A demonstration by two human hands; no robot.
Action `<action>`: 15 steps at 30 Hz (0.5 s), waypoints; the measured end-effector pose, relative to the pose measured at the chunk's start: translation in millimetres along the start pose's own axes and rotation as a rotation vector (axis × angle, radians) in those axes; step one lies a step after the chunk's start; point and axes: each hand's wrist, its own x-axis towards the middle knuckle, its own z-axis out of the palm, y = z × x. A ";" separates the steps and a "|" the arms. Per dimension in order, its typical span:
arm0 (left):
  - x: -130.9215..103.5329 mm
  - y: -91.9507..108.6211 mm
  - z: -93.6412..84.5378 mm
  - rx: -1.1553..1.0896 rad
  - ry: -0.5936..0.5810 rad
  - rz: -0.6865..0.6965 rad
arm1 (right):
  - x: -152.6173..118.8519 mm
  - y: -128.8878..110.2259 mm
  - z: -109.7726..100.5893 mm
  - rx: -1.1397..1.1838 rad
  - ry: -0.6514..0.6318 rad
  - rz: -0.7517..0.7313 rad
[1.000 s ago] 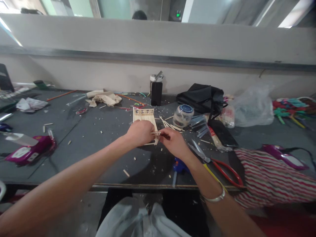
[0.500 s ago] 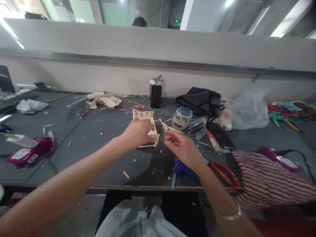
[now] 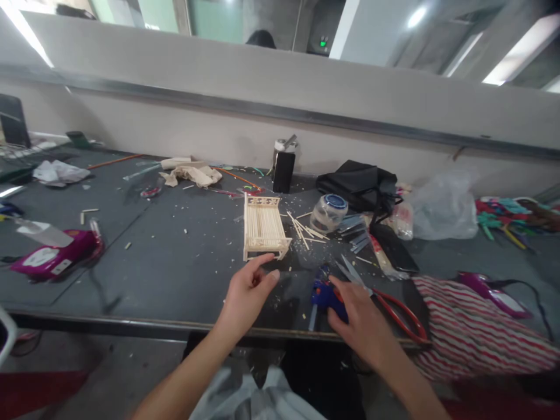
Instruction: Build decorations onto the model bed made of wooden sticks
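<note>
A miniature bed (image 3: 262,224) made of pale wooden sticks stands on the dark table, with railings at its far and near ends. Just in front of its near end is my left hand (image 3: 245,294). Its thumb and index finger are stretched out and apart, with nothing visible between them. My right hand (image 3: 361,318) lies over a blue glue gun (image 3: 322,293), thumb and forefinger on either side of it; the other fingertips are hidden. A glue stick juts from the gun toward the table's front edge. Red-handled scissors (image 3: 400,312) lie beside my right hand.
Loose wooden sticks (image 3: 304,230) lie right of the bed, near a jar with a blue lid (image 3: 330,213). Behind stand a black upright box (image 3: 283,172) and a black bag (image 3: 356,184). A striped cloth (image 3: 476,326) hangs over the front edge at right.
My left hand has come off the stick bed and drawn back toward me. My right hand has moved down and right onto the glue gun. The view has shifted slightly.
</note>
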 end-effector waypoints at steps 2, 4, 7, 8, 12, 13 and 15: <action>5.2 -0.4 2.9 -0.064 0.018 -0.007 | -0.2 -3.4 -7.8 0.175 0.015 0.146; 8.0 -1.0 4.0 -0.093 0.020 0.012 | -2.6 -9.8 -19.4 0.466 0.045 0.369; 9.7 -4.3 6.7 -0.083 0.003 0.054 | -4.0 -26.7 -35.4 1.002 0.109 0.618; 10.5 -5.7 8.1 -0.072 0.005 0.068 | -2.9 -34.1 -38.4 1.123 0.111 0.644; 17.0 -10.3 13.7 -0.050 0.028 0.092 | 7.7 -63.5 -34.8 1.073 0.137 0.607; 19.2 -11.2 14.6 -0.053 0.031 0.092 | 11.0 -69.1 -31.2 0.987 0.160 0.591; 23.2 -12.7 15.8 -0.070 0.030 0.088 | 17.4 -76.5 -23.1 0.831 0.206 0.521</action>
